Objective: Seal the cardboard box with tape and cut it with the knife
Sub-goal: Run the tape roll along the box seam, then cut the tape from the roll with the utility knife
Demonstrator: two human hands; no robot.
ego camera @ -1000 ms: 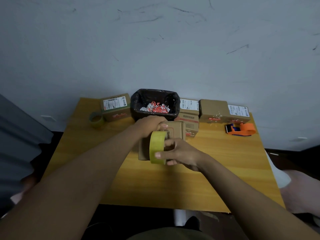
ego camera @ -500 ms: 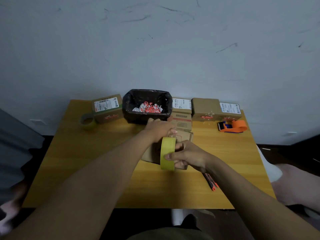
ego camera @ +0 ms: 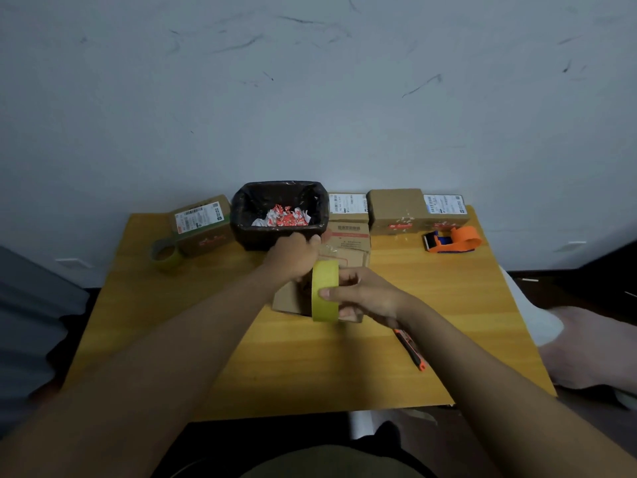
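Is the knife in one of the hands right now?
No, the knife lies on the table beside the right forearm, while the right hand holds the yellow tape roll.

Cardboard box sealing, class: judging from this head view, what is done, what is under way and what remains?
Done: little that shows; the box is mostly hidden by hands. Under way: the right hand holds the yellow tape roll upright over the box, and the left hand pulls a clear strip toward the far side. Left: pressing it down and cutting; the knife lies untouched on the table.

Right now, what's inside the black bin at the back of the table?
The black bin holds crumpled red and white scraps. Anything beneath them is hidden.
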